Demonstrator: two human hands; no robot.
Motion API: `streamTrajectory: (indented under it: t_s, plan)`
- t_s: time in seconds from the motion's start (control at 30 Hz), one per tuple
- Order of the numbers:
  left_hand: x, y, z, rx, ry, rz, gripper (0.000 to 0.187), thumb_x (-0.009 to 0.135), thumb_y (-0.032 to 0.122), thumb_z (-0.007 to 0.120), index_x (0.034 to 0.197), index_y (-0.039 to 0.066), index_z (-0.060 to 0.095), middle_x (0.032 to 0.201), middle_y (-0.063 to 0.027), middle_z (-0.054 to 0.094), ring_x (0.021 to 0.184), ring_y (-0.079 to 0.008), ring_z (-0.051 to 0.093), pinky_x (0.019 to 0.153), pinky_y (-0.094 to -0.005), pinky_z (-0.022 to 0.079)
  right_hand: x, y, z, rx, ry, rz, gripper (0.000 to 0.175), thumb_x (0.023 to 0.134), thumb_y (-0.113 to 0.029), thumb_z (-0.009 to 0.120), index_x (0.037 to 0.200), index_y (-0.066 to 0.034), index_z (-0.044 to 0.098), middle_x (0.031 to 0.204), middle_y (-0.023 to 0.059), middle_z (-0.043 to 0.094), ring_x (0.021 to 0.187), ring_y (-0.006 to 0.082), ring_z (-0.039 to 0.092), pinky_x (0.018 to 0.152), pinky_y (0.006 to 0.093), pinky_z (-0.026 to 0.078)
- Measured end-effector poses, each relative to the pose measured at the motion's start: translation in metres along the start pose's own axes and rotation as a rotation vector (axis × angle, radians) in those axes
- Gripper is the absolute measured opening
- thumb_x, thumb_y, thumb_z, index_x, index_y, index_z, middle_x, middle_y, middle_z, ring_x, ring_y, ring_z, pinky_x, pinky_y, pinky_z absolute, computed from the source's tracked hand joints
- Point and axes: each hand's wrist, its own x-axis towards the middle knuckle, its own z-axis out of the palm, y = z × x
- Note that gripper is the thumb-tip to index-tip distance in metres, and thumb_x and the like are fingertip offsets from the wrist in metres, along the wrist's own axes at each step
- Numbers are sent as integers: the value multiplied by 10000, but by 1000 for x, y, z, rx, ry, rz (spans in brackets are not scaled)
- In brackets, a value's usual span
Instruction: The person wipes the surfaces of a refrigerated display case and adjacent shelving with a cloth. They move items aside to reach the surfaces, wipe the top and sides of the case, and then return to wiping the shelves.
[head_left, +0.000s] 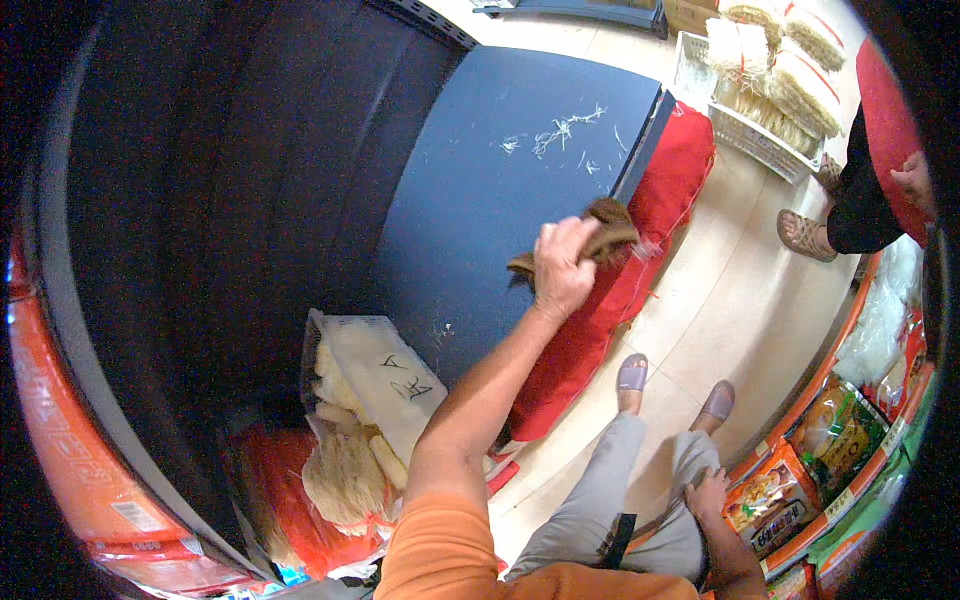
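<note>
My left hand (564, 262) grips a bunched brown cloth (611, 229) above the front edge of a blue metal shelf board (480, 172). Pale thread-like scraps (562, 133) are strewn over the far part of the board, with a few more near its close end. Scraps also cling by the cloth's right end. Red fabric (574, 375) runs along the board's front edge, below my left wrist. My right hand (707, 491) rests on my right thigh, with nothing seen in it.
A white plastic basket (375, 352) with dried noodle bundles (349, 476) stands at lower left. More tied bundles (806, 86) fill white baskets (765, 146) on the floor. A person in red (889, 127) stands at right. Packaged food (776, 499) lines a shelf beside my right arm.
</note>
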Motion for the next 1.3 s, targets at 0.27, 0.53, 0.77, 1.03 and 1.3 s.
streamTrajectory:
  t_s: [0.27, 0.53, 0.77, 1.03, 1.3]
  plan:
    - [-35, 57, 3, -283, -201, -83, 454, 556, -21, 434, 995, 9, 544, 950, -156, 519, 901, -293, 470, 833, -351, 375, 2, 3, -15, 74, -39, -12, 557, 637, -244, 630, 1093, -17, 404, 1139, 223, 352, 1026, 396, 377, 859, 431, 372]
    - [28, -60, -58, -199, 397, -533, 254, 665, 23, 460, 909, -28, 507, 846, -118, 499, 761, -229, 494, 704, -327, 410, 3, -11, -20, 6, -118, 30, 594, 656, -252, 640, 1136, -16, 381, 1204, 238, 312, 1090, 415, 315, 883, 437, 359]
    - [36, -195, -118, 396, 449, -1082, 367, 754, 164, 421, 1075, 5, 496, 1077, -173, 488, 987, -351, 455, 833, -456, 376, -1, -46, -27, 96, -143, 173, 643, 652, -236, 641, 1176, -1, 353, 1267, 250, 252, 1144, 408, 269, 908, 418, 336]
    - [107, -196, -77, 755, 300, -1246, 311, 782, 176, 422, 1048, 36, 502, 1089, -146, 484, 1028, -310, 442, 825, -453, 386, -2, -66, -13, 95, 10, 215, 529, 599, -200, 653, 1034, 4, 429, 1229, 237, 297, 1071, 414, 337, 853, 439, 386]
    - [138, -175, -19, 706, 265, -455, 395, 702, 152, 459, 1092, 97, 488, 1048, -96, 508, 943, -298, 459, 795, -432, 389, -10, -71, -23, 98, -60, 186, 546, 613, -192, 633, 1068, 18, 417, 1236, 258, 257, 1059, 413, 330, 880, 430, 350]
